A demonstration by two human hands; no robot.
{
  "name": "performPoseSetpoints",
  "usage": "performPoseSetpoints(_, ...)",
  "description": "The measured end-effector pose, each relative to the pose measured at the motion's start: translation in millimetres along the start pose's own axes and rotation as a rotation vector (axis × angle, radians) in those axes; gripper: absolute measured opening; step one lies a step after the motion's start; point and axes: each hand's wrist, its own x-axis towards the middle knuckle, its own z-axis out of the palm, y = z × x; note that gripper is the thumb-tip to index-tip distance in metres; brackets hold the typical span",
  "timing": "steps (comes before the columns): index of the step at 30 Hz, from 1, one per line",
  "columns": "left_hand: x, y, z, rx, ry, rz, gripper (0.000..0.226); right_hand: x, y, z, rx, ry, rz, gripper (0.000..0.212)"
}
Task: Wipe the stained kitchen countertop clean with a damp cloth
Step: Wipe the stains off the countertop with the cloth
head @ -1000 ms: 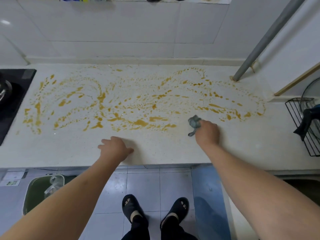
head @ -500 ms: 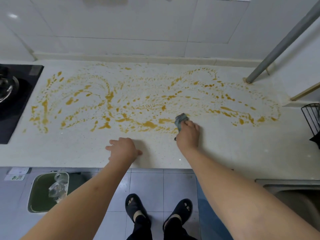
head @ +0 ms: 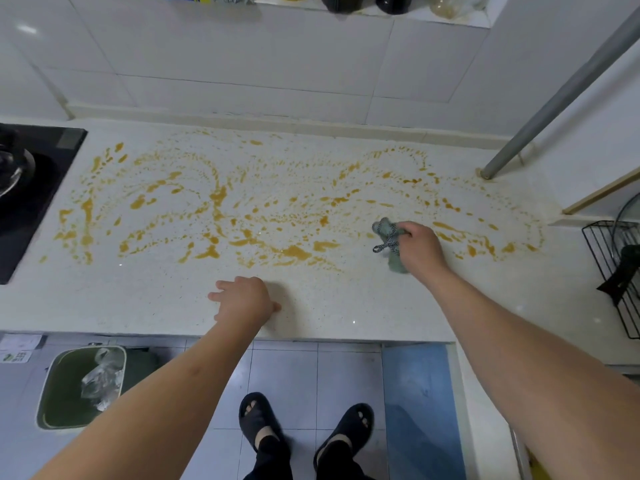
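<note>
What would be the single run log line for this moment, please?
phase: wiping begun | right hand: grips cloth on countertop | left hand: rests on countertop | stains: mostly unwiped

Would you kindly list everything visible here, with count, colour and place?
countertop: one, pale speckled, centre
stains: many, orange, across the countertop
cloth: one, grey-green, in right hand
stove: one, black, left
pipe: one, grey, right rear
wire rack: one, black, right edge
bin: one, green, floor left
slippers: two, dark, floor
left hand: resting on countertop
right hand: gripping cloth
</note>
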Motion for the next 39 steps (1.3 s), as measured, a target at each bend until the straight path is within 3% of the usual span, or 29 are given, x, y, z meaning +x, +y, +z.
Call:
performPoseSetpoints(4,0,0,2,-0.016,0.010,-0.017,0.101,-3,11,33,-0.210,-0.047,-0.036,0.039)
performPoseSetpoints(8,3,0,4,-0.037,0.022,-0.033,0.106,-14,6,75,-0.170,-0.054,0.075,0.051)
performPoseSetpoints(13,4,0,4,-0.019,0.014,-0.029,0.107,-12,-21,105,-0.127,-0.093,0.055,0.052)
performPoseSetpoints(18,4,1,3,0.008,0.024,-0.024,0.106,-28,-29,129,-0.289,-0.216,-0.143,0.053)
performPoseSetpoints(23,0,2,2,0.021,0.020,-0.040,0.112,-40,2,103,-0.419,-0.357,-0.389,0.038)
performPoseSetpoints(27,-2,1,2,0.008,0.013,-0.034,0.114,-27,37,59,-0.476,-0.226,-0.276,0.029)
performPoseSetpoints(30,-2,0,4,-0.013,0.023,-0.026,0.111,-13,39,48,-0.410,-0.084,-0.076,0.045)
performPoseSetpoints(32,0,-1,4,-0.011,0.019,-0.021,0.110,-13,24,62,-0.388,-0.042,0.001,0.044)
performPoseSetpoints(35,1,0,4,-0.010,0.008,-0.024,0.112,-29,-6,99,-0.376,-0.061,-0.056,0.039)
performPoseSetpoints(39,2,0,5,-0.002,0.008,-0.027,0.112,-59,-32,148,-0.333,-0.168,-0.151,0.049)
